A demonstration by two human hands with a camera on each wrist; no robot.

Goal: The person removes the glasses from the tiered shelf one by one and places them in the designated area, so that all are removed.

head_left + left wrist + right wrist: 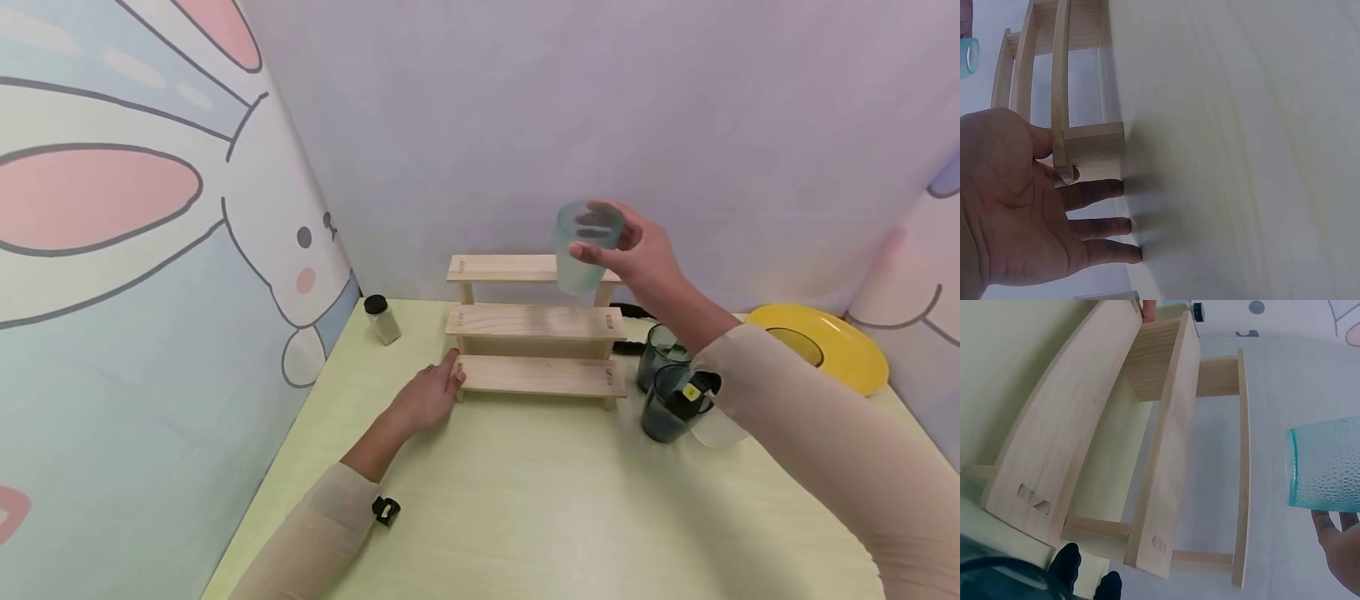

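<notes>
A three-step wooden rack (pixel 534 322) stands on the pale table near the back wall. My left hand (pixel 429 398) pinches the left end of its lowest step, the thumb on the board. In the left wrist view, the other fingers (pixel 1107 251) extend down to the tabletop. My right hand (pixel 649 260) grips a translucent blue-green cup (pixel 576 273) by its side, held up in front of the top step. The right wrist view shows the pebbled wall of this cup (pixel 1329 467), apart from the rack.
Right of the rack stand dark glass cups (pixel 662 421) and a clear one (pixel 722 430), partly behind my right sleeve. A yellow plate (pixel 855 354) lies at the back right. A small black-lidded jar (pixel 383 322) stands at the left. Black objects (pixel 630 311) sit behind the dark cups.
</notes>
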